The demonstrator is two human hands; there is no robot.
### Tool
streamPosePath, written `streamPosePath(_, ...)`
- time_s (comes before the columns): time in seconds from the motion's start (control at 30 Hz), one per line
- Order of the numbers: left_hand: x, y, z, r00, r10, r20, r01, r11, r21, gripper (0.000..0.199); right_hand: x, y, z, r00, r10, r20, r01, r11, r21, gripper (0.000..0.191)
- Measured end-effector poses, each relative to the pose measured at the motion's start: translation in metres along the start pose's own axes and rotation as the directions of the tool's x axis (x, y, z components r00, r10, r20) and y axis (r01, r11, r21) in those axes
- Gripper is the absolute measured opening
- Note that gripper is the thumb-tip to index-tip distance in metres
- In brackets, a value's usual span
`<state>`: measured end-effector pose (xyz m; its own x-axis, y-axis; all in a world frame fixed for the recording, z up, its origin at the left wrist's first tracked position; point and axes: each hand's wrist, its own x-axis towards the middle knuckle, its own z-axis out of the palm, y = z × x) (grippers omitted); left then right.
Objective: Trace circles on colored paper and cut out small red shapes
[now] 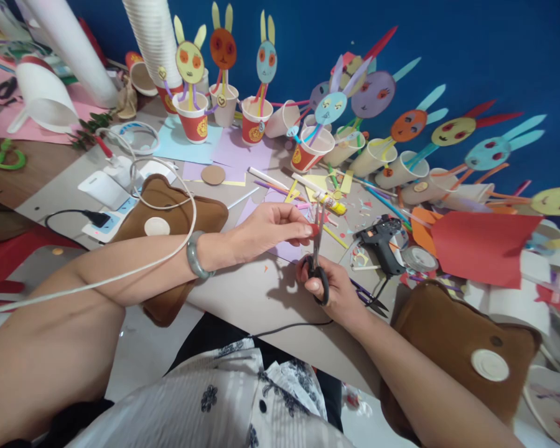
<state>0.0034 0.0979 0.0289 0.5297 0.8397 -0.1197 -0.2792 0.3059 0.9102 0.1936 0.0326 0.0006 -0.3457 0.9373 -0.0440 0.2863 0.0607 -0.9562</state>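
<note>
My left hand point(273, 229) pinches a small red piece point(314, 230) between thumb and fingertips, over the middle of the table. In my right hand point(333, 289) are black-handled scissors point(317, 267), their blades pointing up and away from me, slightly parted. The blades stand right beside the red piece; whether they touch it is too small to tell. Just beyond the blades lies a yellow glue stick point(331, 203). A purple sheet point(287, 249) lies partly under my left hand.
Paper cups point(256, 121) with rabbit-faced figures line the blue wall. A black glue gun point(382, 242) lies right of my hands, near red paper point(485, 246). Brown cushions point(457, 348) flank me. A white cable point(193, 230) crosses my left forearm. Paper scraps litter the tabletop.
</note>
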Motion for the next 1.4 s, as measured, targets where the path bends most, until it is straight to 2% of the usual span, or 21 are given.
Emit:
streamPosePath(0.83,0.0006,0.0000,-0.0025,0.997,0.080,0.025,-0.080,0.996,0.031,0.012,-0.0014,-0.0010,-0.0013,0.999,0.000,0.040,-0.001,1.000,0.005,0.062)
streamPosePath(1.4,0.0001,0.0028,-0.0011,0.996,0.089,0.015,-0.089,0.996,0.023,0.012,-0.0010,-0.0023,-0.0015,0.999,0.017,0.049,-0.018,1.000,0.008,0.062)
